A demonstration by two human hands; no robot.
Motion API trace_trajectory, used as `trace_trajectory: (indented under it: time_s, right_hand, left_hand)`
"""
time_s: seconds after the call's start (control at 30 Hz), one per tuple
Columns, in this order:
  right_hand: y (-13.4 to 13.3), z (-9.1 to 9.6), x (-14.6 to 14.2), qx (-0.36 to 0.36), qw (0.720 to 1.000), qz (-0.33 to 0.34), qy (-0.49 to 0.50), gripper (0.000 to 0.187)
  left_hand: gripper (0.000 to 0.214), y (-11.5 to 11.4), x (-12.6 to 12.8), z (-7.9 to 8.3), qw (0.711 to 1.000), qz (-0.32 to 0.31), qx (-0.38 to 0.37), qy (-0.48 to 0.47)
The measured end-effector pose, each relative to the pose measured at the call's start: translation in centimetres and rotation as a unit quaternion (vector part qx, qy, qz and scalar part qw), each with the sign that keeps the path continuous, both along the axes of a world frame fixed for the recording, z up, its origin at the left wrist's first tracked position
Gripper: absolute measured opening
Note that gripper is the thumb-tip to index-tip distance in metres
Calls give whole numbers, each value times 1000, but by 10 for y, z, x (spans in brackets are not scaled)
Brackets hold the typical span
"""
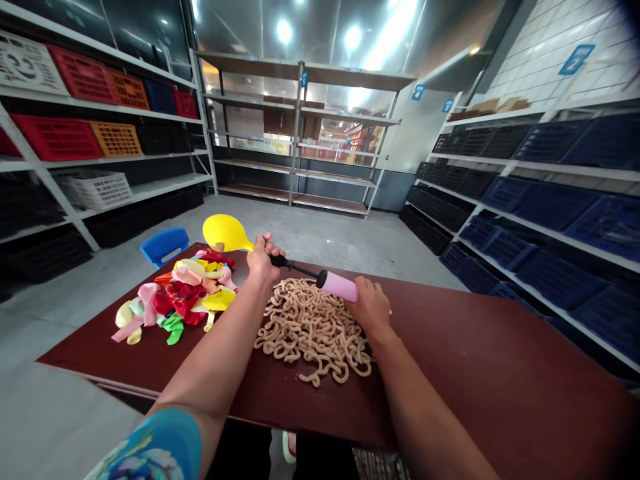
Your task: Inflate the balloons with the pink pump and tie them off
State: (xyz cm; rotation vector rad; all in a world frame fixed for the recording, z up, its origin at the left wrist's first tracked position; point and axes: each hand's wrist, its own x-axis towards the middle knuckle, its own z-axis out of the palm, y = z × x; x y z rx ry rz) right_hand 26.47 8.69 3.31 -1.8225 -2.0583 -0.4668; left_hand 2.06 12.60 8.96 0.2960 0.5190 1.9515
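A yellow balloon (pixel 223 232), partly filled with air, points to the left above the table. My left hand (pixel 263 259) is closed around its neck and the black end of a hand balloon pump (pixel 338 285). The pump has a pink barrel, and a thin black rod shows between my hands. My right hand (pixel 371 305) is wrapped round the barrel's right end. Beneath the pump lies a heap of beige, curly snack-like pieces (pixel 313 327); what they are I cannot tell. A pile of limp, many-coloured balloons (pixel 185 293) lies to the left of my left forearm.
Everything rests on a dark red-brown table (pixel 465 373). A blue chair (pixel 165 247) stands beyond its far left corner. Shelves with red, orange and white crates line the left wall, and shelves with dark blue and black crates (pixel 560 207) the right. A metal rack (pixel 300 133) stands at the back.
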Motion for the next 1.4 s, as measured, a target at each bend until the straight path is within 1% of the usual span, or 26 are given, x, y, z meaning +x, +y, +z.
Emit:
trace_trajectory:
  time_s: [0.13,0.2,0.27,0.37,0.43,0.5,0.63,0.7,0.73,0.87,1.03,1.1,1.17,1.27,1.4]
  right_hand:
    - [-8,-1,-15,-3,999,42,-13,33]
    - [-11,-1,-19,0,998,66,-10,37]
    - [-12,-1,-21,1,997,83,-2,39]
    - [-7,-1,-18,-7,996,84,8,30]
    - [-2,-1,-12,-12,997,70,14,23]
    - [3,-1,-3,-15,999,45,18,21]
    - [10,-3,13,-21,1000,-13,16,18]
    - [12,-5,16,-25,999,-25,11,18]
    - [12,-6,15,-28,999,-22,6,19]
    - [7,-8,1,-15,999,36,-16,27]
    - [-4,-4,-18,25,996,78,-26,15]
    - [-7,-2,-21,29,996,87,-22,13]
    - [-8,-1,-22,31,995,93,-13,15]
    - [-3,0,-15,33,996,87,4,16]
    - [6,-2,5,39,998,42,17,17]
  left_hand:
    - [18,-4,27,-19,999,-45,3,-2]
    - [18,-6,34,-24,998,-60,15,7]
    - [18,-7,36,-23,998,-64,20,14]
    - [19,-8,28,-15,999,-44,11,20]
    - [19,-7,18,-9,999,-21,8,23]
    - [20,-6,5,-5,1000,0,10,21]
    - [20,-1,-17,-4,999,32,9,10]
    - [20,0,-20,-5,999,40,14,11]
    - [20,1,-20,-6,999,41,18,12]
    - [17,-3,-10,-8,999,26,38,24]
    - [15,-11,20,-14,998,-18,55,40]
    - [16,-14,30,-15,996,-30,68,54]
    - [16,-16,33,-13,995,-35,72,62]
    - [17,-15,21,-7,997,-18,52,50]
    - [17,-8,-9,-2,999,38,21,17]
